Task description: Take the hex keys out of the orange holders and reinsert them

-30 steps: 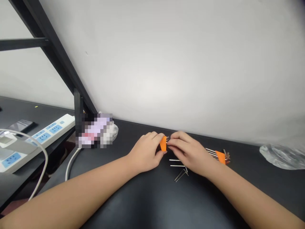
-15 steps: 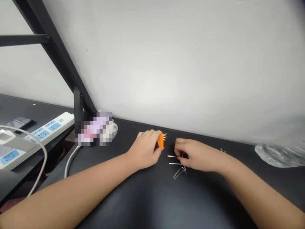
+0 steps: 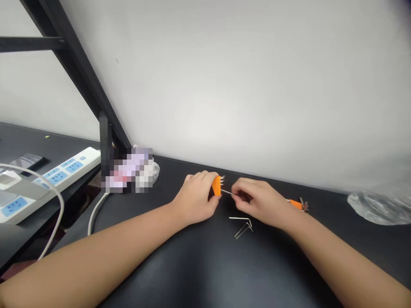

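Note:
My left hand [image 3: 196, 197] is closed around an orange hex key holder [image 3: 217, 186], whose right edge carries several short silver key ends. Between thumb and fingers, my right hand [image 3: 252, 194] pinches a thin silver hex key [image 3: 227, 192]. The key's tip reaches to the lower right edge of the holder; whether it is inside a hole I cannot tell. Several loose L-shaped hex keys [image 3: 243, 231] lie on the black table just below my right hand. Partly hidden behind my right wrist is a second orange holder [image 3: 296, 204] with metal keys in it.
A crumpled clear plastic bag [image 3: 379, 208] lies at the right by the wall. On the left are a white power strip [image 3: 75, 164] with blue sockets, a white cable [image 3: 61, 205], a dark phone-like slab [image 3: 30, 161] and a black metal frame [image 3: 77, 72]. A blurred-out bundle [image 3: 128, 171] sits beside the frame.
My right hand has lifted one hex key from the table and brought it up and left to the orange holder. My left hand keeps its grip. More of the second holder now shows.

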{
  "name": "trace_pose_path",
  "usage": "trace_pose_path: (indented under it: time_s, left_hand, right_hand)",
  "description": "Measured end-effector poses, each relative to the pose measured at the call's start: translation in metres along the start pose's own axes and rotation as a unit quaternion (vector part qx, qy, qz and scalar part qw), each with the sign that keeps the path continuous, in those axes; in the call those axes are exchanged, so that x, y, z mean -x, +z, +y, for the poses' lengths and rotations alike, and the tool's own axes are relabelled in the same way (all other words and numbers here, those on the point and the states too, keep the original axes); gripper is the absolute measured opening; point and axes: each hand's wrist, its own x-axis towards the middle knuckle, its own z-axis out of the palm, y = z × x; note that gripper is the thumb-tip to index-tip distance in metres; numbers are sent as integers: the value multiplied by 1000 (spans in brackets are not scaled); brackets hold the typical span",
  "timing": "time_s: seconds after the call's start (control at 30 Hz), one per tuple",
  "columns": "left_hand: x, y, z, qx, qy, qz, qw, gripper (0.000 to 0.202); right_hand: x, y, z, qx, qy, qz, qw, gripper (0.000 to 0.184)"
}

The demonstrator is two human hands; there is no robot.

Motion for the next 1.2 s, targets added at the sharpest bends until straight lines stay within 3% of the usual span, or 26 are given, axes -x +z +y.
trace_pose_path:
  time_s: [0.63,1.03,1.2]
  left_hand:
    - [0,-3,0,6,-8,-12,1000,40]
    - [-1,-3,-1,41,-6,-3,999,36]
    - [0,-3,0,29,11,-6,1000,36]
  right_hand:
    - [-1,-15,-1,7,-41,93,995,9]
    - [1,-11,-5,40,-48,133,989,7]
    - [0,0,-9,53,-65,146,986,10]
